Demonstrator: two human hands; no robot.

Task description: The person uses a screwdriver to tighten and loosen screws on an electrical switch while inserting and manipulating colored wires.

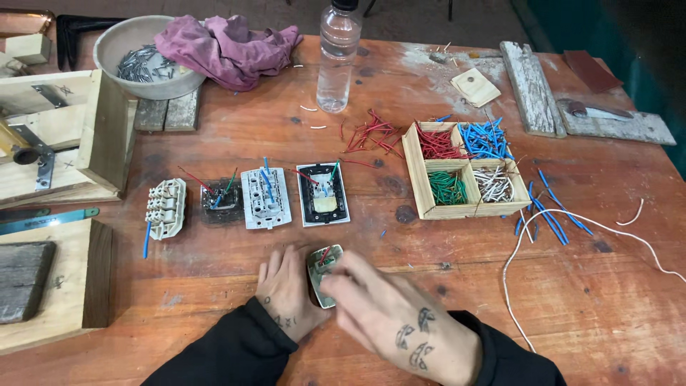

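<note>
- Lying flat on the near middle of the wooden worktop (214,143): a small grey switch module (325,273) carrying a short red wire.
- Resting beside the module's left edge, fingers loosely spread, palm down, gripping nothing visible: left hand (289,289).
- Pinching the module's near end with blurred fingertips: right hand (389,314).
- Sitting in a row just beyond the hands: four opened switch units (246,200) sprouting red, blue and green wires.
- Standing to the right: a four-compartment wooden tray (429,207) holding red, blue, green and white wire offcuts.
- Waiting at the far edge: a clear plastic bottle (337,57), a bowl of metal pieces (139,61), a purple rag (229,46).
</note>
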